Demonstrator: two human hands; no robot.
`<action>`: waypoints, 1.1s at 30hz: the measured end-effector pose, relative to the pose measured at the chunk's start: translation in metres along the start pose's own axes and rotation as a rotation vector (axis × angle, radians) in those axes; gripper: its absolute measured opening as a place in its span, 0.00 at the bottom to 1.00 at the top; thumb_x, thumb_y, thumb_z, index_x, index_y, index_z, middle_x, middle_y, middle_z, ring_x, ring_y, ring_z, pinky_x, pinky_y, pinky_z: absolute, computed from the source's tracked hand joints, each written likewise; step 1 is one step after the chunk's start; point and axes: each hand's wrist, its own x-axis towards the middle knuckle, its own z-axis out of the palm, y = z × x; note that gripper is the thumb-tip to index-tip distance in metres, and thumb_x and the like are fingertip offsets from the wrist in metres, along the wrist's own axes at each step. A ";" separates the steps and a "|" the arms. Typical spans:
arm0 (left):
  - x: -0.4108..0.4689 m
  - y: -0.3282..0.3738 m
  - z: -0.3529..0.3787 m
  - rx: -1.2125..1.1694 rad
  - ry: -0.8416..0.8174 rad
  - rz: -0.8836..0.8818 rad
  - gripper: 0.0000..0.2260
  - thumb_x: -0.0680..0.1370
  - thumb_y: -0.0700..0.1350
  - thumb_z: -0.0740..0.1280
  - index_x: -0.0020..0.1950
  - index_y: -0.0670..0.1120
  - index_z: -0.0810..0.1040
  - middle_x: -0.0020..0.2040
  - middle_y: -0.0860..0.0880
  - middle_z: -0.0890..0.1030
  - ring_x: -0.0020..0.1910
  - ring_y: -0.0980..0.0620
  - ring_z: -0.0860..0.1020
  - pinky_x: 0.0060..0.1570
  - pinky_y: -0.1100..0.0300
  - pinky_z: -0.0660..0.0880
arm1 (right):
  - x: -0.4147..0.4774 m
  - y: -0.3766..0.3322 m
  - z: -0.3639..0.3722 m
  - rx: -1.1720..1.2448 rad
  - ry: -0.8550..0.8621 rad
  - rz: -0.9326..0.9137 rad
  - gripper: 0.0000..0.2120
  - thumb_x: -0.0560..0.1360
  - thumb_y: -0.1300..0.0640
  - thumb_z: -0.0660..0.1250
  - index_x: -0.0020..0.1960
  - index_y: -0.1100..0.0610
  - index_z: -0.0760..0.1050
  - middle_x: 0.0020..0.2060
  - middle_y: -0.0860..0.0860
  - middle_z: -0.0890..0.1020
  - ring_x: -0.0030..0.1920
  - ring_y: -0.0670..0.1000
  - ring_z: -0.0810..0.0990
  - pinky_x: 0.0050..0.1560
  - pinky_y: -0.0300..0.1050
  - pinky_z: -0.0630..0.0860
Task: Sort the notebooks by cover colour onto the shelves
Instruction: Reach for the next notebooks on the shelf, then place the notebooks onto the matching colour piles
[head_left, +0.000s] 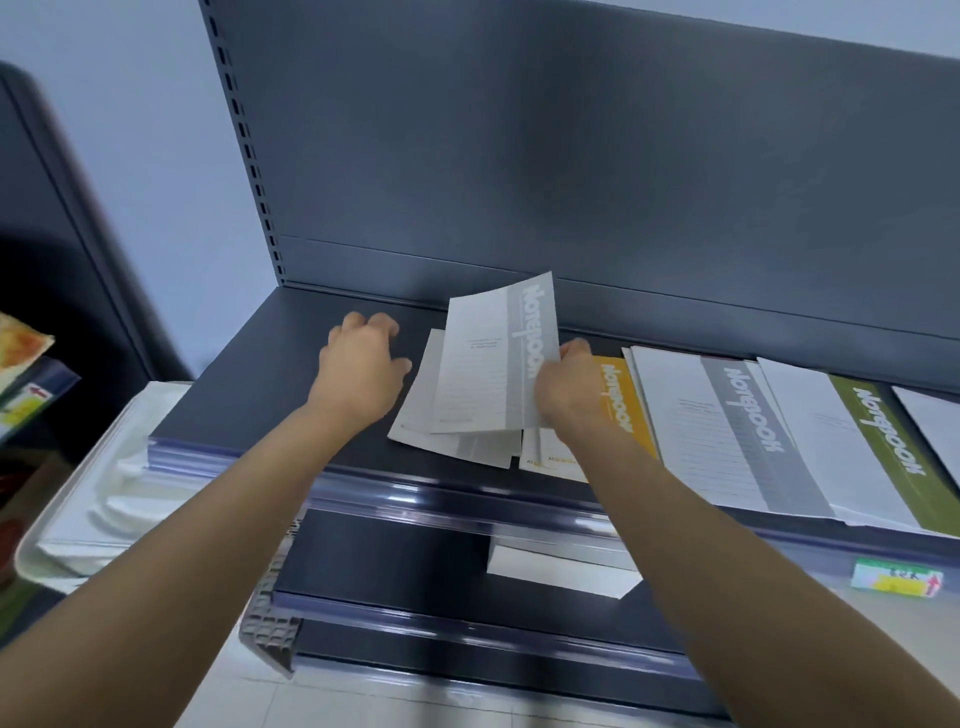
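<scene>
item: held notebook (493, 358), grey band. my right grip (563, 387) pinches its right edge, fingers and thumb closed on it. attitude: tilted, far end lifted off the shelf (249, 384), near edge low. long axis runs away from me toward the back panel, leaning slightly right.

item: flat notebook (431, 421), also grey. it lies on the shelf beneath the held one and a little to its left, on roughly the same axis. the held one overlaps it.

relation of note: the flat grey one lies down and left of my right grip. i judge the coming move to be a short lowering leftward, not a reach.

item: left grip (361, 364). it rests on the shelf just left of both greys, fingers loosely curled, holding nothing. it is the nearer one to the flat notebook's left edge, so well placed to square the pair.

item: yellow notebook (626, 400), just right of the greys, partly under my right wrist.

item: green notebook (883, 441), further right.
</scene>
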 end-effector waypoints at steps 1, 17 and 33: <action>-0.003 -0.003 -0.005 0.003 -0.001 0.002 0.18 0.77 0.43 0.67 0.66 0.41 0.71 0.61 0.40 0.71 0.60 0.40 0.70 0.61 0.46 0.69 | 0.000 0.001 0.009 -0.002 -0.015 0.021 0.16 0.79 0.67 0.54 0.66 0.62 0.64 0.58 0.58 0.77 0.50 0.56 0.76 0.36 0.42 0.69; -0.027 0.001 -0.030 0.083 0.031 0.096 0.16 0.79 0.42 0.64 0.66 0.42 0.72 0.60 0.41 0.72 0.59 0.42 0.72 0.61 0.46 0.69 | 0.006 0.010 0.027 -0.436 -0.075 -0.081 0.09 0.77 0.64 0.62 0.56 0.63 0.75 0.53 0.59 0.80 0.51 0.59 0.80 0.39 0.44 0.71; -0.045 0.068 -0.097 0.429 0.503 0.196 0.12 0.79 0.39 0.62 0.61 0.39 0.74 0.54 0.40 0.74 0.51 0.38 0.72 0.49 0.49 0.65 | -0.053 -0.128 -0.080 -0.677 0.193 -1.113 0.19 0.78 0.49 0.63 0.64 0.58 0.68 0.59 0.54 0.74 0.61 0.57 0.68 0.58 0.49 0.62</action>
